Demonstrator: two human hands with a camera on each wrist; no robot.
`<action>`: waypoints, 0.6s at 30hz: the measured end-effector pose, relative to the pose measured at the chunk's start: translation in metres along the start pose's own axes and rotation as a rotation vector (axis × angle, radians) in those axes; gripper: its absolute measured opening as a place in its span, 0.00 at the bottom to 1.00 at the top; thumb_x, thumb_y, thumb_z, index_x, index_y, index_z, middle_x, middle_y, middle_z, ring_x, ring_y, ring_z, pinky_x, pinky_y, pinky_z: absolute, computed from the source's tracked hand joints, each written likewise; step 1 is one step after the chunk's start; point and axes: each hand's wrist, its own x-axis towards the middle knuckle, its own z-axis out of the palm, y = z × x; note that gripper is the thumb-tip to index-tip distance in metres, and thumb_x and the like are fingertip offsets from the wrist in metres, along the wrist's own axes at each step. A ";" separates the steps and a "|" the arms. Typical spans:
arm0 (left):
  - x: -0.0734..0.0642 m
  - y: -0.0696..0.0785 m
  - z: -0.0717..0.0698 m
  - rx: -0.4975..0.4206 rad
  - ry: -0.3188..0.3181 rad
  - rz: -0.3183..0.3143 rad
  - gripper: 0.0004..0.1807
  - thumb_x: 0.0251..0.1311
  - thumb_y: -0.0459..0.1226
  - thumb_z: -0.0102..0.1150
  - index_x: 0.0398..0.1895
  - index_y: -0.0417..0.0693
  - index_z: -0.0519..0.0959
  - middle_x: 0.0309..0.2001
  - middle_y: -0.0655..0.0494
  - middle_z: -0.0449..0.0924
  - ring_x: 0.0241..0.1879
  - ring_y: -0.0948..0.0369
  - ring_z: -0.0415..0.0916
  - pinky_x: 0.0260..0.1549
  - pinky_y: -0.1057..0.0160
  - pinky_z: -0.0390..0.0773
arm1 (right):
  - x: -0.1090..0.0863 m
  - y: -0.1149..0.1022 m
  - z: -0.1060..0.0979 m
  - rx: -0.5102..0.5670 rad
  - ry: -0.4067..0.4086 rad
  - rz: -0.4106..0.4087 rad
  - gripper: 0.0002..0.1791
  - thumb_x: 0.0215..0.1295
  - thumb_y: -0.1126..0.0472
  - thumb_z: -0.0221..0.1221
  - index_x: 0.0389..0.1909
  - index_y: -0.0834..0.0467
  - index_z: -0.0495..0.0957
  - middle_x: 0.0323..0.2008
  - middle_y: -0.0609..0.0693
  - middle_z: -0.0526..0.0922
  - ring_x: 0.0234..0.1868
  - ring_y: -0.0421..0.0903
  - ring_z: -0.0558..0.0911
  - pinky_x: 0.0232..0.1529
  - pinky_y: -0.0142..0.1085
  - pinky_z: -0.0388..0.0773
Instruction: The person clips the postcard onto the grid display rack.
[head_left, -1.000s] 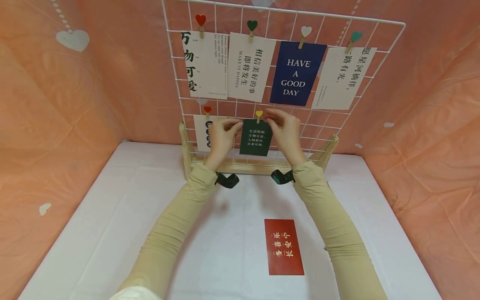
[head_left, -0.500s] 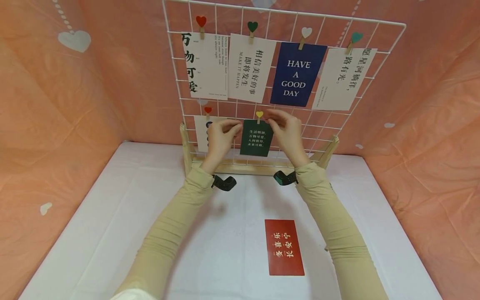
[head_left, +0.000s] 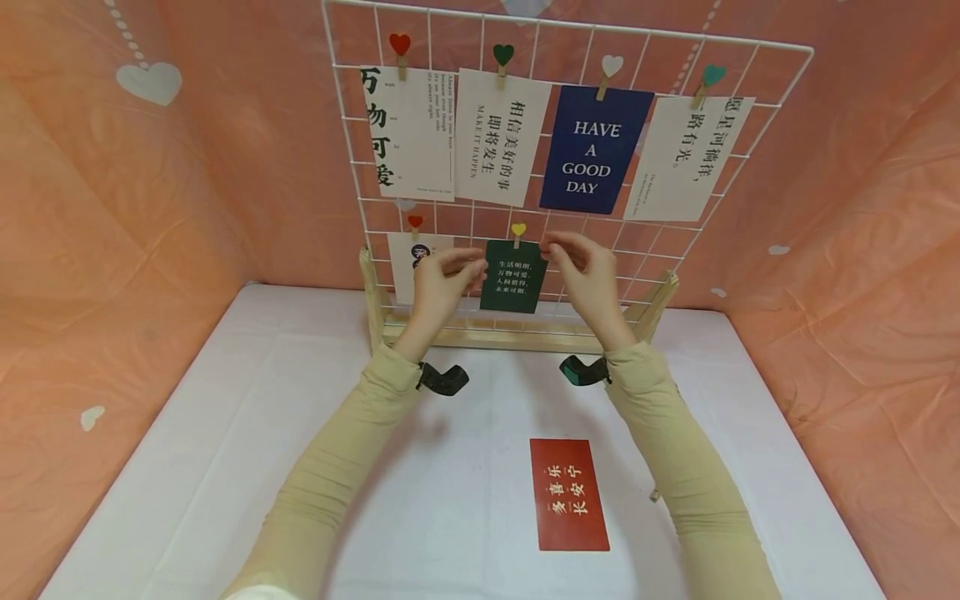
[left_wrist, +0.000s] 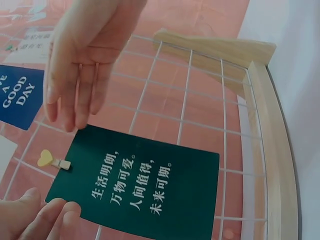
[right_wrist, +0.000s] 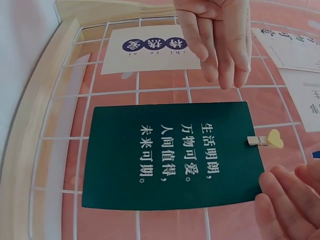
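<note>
A dark green card with white writing hangs on the lower part of the white wire grid, under a clothespin with a yellow heart. Beside its left edge is my left hand, fingers relaxed; in the right wrist view the left fingertips stand just off the card. My right hand is at the upper right corner, its fingertips right at the card's edge. Neither hand grips anything. A white card with dark blue circles, under a red heart clip, is partly hidden behind the left hand.
Along the upper grid hang two white cards, a navy card and another white card, each under a heart clip. A red card lies on the white table. Wooden feet support the grid.
Both hands have moved slightly down, and the right hand has drawn away to the right from the yellow heart clip. The green card stays hanging in place.
</note>
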 end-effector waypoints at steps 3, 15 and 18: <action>-0.005 0.002 0.001 -0.025 -0.029 -0.021 0.14 0.61 0.33 0.62 0.48 0.35 0.81 0.39 0.43 0.84 0.35 0.53 0.83 0.37 0.51 0.83 | -0.009 -0.010 -0.005 0.016 -0.029 0.015 0.14 0.71 0.67 0.53 0.52 0.70 0.76 0.45 0.64 0.82 0.46 0.57 0.81 0.49 0.36 0.79; -0.028 0.001 0.004 -0.087 -0.190 -0.173 0.18 0.63 0.34 0.60 0.54 0.34 0.77 0.44 0.42 0.83 0.39 0.55 0.82 0.43 0.55 0.81 | -0.046 -0.017 -0.034 0.011 -0.093 0.123 0.17 0.72 0.69 0.49 0.56 0.75 0.71 0.49 0.71 0.77 0.45 0.60 0.80 0.46 0.40 0.80; -0.033 -0.002 0.003 -0.087 -0.221 -0.198 0.18 0.63 0.34 0.60 0.55 0.34 0.77 0.44 0.40 0.82 0.41 0.50 0.82 0.46 0.50 0.80 | -0.054 -0.012 -0.041 0.015 -0.108 0.119 0.17 0.72 0.70 0.49 0.56 0.75 0.71 0.48 0.73 0.77 0.43 0.62 0.80 0.44 0.39 0.80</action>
